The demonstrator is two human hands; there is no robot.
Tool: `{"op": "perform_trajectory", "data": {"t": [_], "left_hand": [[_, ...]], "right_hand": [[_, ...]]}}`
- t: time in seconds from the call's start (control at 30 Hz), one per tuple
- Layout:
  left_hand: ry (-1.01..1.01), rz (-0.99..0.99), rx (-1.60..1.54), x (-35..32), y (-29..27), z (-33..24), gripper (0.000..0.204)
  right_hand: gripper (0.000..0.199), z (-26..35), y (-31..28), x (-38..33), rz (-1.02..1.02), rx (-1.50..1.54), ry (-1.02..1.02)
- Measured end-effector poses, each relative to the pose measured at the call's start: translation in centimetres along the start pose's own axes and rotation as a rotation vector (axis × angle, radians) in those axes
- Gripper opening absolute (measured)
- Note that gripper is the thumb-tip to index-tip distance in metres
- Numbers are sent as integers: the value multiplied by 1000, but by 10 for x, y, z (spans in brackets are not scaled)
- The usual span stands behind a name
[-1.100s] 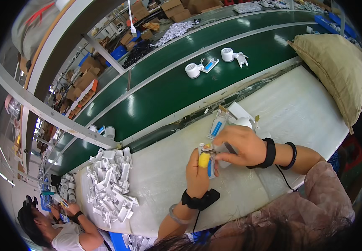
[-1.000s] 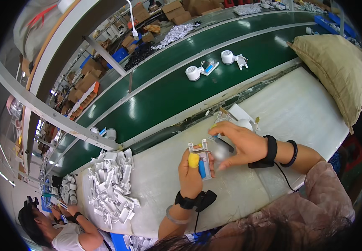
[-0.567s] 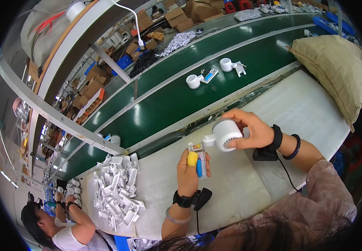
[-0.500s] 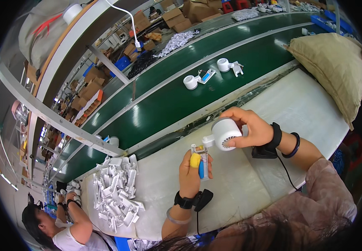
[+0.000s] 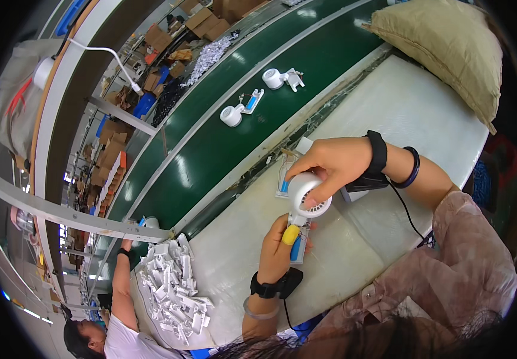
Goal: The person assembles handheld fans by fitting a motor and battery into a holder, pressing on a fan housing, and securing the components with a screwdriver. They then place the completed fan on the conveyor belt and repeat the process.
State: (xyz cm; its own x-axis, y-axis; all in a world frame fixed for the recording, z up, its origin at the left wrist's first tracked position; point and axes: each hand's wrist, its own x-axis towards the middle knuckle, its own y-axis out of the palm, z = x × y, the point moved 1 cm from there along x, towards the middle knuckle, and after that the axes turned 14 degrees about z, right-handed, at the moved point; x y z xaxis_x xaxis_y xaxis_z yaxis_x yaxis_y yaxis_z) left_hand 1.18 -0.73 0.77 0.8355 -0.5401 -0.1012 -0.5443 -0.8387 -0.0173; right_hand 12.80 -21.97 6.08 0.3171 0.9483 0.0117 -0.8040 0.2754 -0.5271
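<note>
My right hand [image 5: 339, 164] is closed around a round white fan head [image 5: 308, 197], its slotted vent facing up. My left hand [image 5: 277, 251], with a yellow cover on the thumb, grips a narrow white handle shell [image 5: 297, 257] that carries a blue cylindrical cell. The fan head's neck meets the top of the shell by my left thumb; whether it is seated I cannot tell. Just behind my right hand's fingers lies another handle part [image 5: 283, 179] with blue in it, partly hidden by that hand.
A heap of white plastic shells [image 5: 174, 287] lies to the left. Two fan assemblies [image 5: 231, 115] rest on the green conveyor belt [image 5: 195, 161]. A tan sack [image 5: 444, 54] stands at the far right. At lower left, a co-worker's arm [image 5: 124, 287] reaches toward the belt.
The fan head has come down onto the handle shell. Another handle part now shows behind my right hand. The co-worker's arm has stretched out to the belt, and the view has shifted.
</note>
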Motion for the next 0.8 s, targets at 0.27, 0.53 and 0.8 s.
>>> {"op": "perform_trajectory", "data": {"t": [0.27,0.53,0.8], "left_hand": [[-33,47,-73,2,6,7,29],[8,13,-332,3,18,8,45],[-1,-92,-286,6,24,7,36]], "right_hand": [[51,-3,-5,-4,144,124,136],[54,-5,8,6,27,-85,61],[50,3,37,29,-271,-242,142]]}}
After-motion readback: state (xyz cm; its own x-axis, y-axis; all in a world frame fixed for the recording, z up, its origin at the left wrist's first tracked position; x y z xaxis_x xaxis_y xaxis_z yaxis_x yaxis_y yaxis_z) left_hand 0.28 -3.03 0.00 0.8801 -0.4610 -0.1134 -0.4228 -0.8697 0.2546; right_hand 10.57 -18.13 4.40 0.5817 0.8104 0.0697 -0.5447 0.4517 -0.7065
